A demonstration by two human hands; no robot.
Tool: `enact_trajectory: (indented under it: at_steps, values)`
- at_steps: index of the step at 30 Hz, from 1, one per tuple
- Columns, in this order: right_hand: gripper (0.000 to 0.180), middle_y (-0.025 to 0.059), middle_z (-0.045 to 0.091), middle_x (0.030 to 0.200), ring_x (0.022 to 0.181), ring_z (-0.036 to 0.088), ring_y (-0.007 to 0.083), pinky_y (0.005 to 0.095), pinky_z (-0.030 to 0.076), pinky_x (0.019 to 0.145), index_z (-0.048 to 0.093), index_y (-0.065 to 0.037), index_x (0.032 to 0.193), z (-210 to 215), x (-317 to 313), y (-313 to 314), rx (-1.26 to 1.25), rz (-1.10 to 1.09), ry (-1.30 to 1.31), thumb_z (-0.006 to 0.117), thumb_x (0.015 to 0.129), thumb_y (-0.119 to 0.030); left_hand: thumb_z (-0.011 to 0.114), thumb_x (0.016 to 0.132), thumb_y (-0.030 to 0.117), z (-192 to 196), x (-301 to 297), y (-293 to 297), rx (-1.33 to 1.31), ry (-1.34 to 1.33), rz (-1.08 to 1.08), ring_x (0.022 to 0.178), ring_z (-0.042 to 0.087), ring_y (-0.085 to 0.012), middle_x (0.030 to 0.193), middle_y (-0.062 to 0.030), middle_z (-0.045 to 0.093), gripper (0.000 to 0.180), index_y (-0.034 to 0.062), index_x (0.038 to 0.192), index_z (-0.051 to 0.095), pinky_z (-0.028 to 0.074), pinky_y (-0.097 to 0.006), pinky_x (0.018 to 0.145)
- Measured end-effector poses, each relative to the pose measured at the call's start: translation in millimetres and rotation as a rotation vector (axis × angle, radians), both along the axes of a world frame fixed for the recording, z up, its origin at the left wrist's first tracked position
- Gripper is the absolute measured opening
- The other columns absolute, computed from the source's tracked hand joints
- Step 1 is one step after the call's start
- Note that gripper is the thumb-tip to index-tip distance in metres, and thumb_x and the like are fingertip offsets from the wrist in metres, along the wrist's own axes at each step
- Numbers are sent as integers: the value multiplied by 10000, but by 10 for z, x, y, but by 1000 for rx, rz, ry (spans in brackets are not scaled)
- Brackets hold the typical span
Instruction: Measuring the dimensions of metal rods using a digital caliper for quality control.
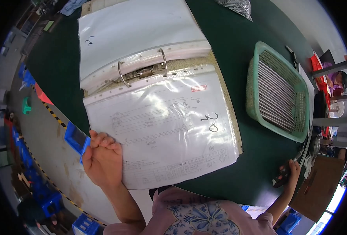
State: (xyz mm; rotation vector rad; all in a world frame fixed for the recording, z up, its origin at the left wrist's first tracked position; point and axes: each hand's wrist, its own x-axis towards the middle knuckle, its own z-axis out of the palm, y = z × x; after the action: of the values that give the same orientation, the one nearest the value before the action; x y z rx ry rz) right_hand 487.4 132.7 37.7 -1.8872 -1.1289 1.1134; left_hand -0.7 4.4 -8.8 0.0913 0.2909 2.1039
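Plastic sleeve, clear and rectangular [169, 137], holding a white printed sheet [154, 156], lies in the open grey-beige board ring binder [183, 64] on the dark-green surface [224, 186]; it should handle as light, flexible and slippery; grip its lower edge, clear of the metal rings [164, 62]; left hand [105, 160] at its left edge: fingers curled, pinch indiscernible; right hand [293, 172]: fingers closed around a small black object [282, 176].

From here I see a workshop: metal rods [276, 96] beyond the right hand [293, 171], technical drawing [154, 125] beside the left hand [105, 164], striped floor tape [56, 117] farther left.
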Motion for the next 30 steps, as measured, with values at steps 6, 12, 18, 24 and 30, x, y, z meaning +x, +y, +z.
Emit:
enact_trajectory:
  at_steps: [6, 12, 18, 24, 30]
  values:
    - [315, -2, 447, 500, 367, 389, 73, 208, 287, 343, 487, -61, 636, -324, 426, 304, 100, -153, -374, 592, 825, -290, 414, 858, 156, -9, 0, 8, -9, -25, 13, 939, 452, -191, 972, -64, 475, 311, 29, 1141, 441, 349, -349, 877]
    - [338, -34, 378, 538, 519, 329, 49, 225, 270, 470, 448, -41, 608, -431, 433, 484, 355, 39, -714, 616, 816, -247, 414, 855, 152, 6, -18, 10, -24, -7, 19, 927, 454, -183, 972, -61, 479, 304, 32, 1133, 446, 350, -338, 868]
    - [333, 33, 407, 573, 545, 366, 129, 288, 331, 516, 443, -26, 671, -229, 141, 504, 220, 149, -1045, 622, 789, -281, 415, 851, 149, 3, -23, 19, -35, -3, 26, 919, 459, -186, 970, -65, 486, 317, 26, 1142, 446, 351, -338, 865]
    - [301, 80, 465, 644, 600, 439, 181, 307, 371, 577, 480, -13, 782, -320, 182, 600, 244, 179, -1016, 555, 829, -301, 434, 843, 165, 60, 40, -45, -46, 14, 68, 914, 464, -194, 987, -86, 496, 332, 13, 1138, 444, 358, -345, 849]
    - [363, 164, 529, 806, 742, 507, 276, 348, 399, 682, 548, 28, 889, -547, 456, 668, 539, 156, -1154, 488, 880, -330, 578, 758, 162, 204, 743, 135, -615, 1866, 111, 749, 568, -251, 1059, -152, 536, 363, -18, 1064, 505, 465, -347, 676]
